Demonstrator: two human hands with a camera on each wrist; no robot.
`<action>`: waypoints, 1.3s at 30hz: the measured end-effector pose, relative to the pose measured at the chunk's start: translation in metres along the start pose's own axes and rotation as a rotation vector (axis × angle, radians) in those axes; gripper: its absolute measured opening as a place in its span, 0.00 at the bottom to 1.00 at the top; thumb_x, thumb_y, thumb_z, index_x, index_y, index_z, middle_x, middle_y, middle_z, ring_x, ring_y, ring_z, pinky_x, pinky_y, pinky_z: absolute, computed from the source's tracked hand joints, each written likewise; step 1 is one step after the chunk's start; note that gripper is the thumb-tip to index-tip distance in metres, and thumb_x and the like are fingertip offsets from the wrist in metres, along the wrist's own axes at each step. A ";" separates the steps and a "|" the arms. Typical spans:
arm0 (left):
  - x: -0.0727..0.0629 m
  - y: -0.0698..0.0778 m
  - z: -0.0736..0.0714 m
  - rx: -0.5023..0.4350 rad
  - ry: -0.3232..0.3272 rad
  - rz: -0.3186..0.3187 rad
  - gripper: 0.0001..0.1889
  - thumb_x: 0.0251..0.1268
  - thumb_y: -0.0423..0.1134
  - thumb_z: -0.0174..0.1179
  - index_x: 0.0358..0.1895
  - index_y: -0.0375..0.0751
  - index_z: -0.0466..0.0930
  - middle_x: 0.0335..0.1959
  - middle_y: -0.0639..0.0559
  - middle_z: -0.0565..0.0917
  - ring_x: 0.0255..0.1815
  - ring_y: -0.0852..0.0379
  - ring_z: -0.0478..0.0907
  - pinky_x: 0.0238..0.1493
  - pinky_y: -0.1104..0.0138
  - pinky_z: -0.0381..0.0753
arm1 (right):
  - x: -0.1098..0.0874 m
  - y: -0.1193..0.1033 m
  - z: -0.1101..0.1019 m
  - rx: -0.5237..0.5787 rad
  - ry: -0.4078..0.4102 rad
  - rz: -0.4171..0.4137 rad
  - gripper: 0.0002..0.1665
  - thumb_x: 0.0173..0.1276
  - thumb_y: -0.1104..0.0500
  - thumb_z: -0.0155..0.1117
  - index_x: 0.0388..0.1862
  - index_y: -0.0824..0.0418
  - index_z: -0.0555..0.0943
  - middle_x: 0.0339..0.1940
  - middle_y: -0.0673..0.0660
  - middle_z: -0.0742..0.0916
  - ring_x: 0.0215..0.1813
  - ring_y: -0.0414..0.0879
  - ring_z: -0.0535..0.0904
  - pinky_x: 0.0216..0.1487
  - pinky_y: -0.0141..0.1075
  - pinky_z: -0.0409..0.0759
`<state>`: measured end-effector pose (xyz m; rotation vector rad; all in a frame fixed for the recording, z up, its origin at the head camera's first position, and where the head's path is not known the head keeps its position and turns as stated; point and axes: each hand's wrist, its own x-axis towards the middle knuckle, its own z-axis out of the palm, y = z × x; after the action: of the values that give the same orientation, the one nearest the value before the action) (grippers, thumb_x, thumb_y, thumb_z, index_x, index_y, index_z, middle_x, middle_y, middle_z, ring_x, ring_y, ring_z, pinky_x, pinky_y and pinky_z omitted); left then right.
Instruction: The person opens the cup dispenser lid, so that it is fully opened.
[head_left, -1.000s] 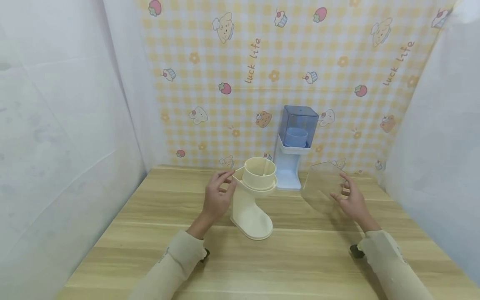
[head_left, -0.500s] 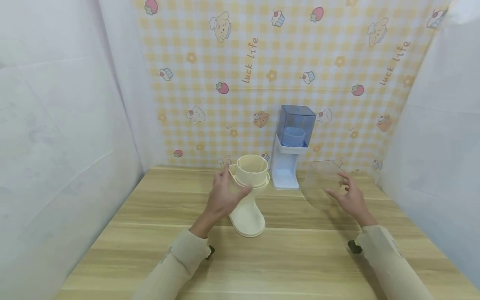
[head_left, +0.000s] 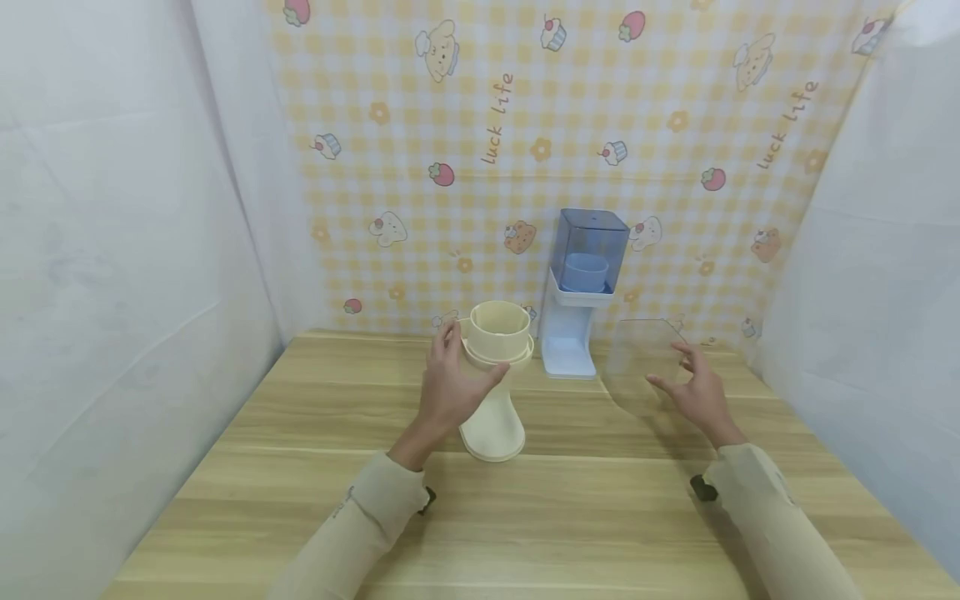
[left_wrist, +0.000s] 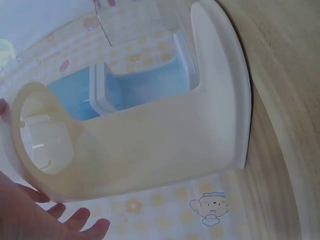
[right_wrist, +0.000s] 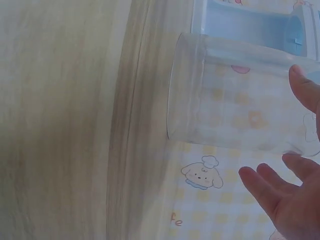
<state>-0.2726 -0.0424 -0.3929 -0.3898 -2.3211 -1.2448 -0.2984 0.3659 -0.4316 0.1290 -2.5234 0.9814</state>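
Note:
A cream dispenser stand (head_left: pixel 491 421) stands upright on the table, with a round open cup (head_left: pixel 500 332) at its top. My left hand (head_left: pixel 453 379) grips the stand's upper part, thumb across the front and fingers along the left side. In the left wrist view, the underside ring of the stand (left_wrist: pixel 140 150) lies beside several curled fingers (left_wrist: pixel 77 220). My right hand (head_left: pixel 697 392) pinches a clear plastic cover (head_left: pixel 637 367) at its right side, thumb and fingers on opposite sides. The right wrist view shows this transparent cover (right_wrist: pixel 240 95) hollow, its open end just above the table.
Behind and between the hands stands a white and light-blue dispenser (head_left: pixel 570 333) with a see-through blue cover (head_left: pixel 592 246). A checked cloth with cartoon prints (head_left: pixel 420 125) hangs behind the wooden table (head_left: pixel 585 517). White sheets (head_left: pixel 112 292) flank both sides.
My left hand has spread its grip round the upper stand, thumb now across the front. The cream stand has turned and shifted slightly left and back. My right hand still holds the clear cover.

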 end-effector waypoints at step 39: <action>0.041 -0.007 0.012 -0.182 -0.034 -0.212 0.45 0.59 0.52 0.69 0.76 0.38 0.59 0.75 0.40 0.63 0.76 0.38 0.56 0.72 0.43 0.56 | 0.013 -0.006 0.004 -0.072 0.024 0.061 0.40 0.67 0.54 0.69 0.72 0.64 0.63 0.70 0.74 0.69 0.58 0.73 0.75 0.45 0.58 0.82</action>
<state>-0.3140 -0.0351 -0.3818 -0.2307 -2.3325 -1.5692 -0.3104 0.3596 -0.4248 0.0191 -2.5505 0.9086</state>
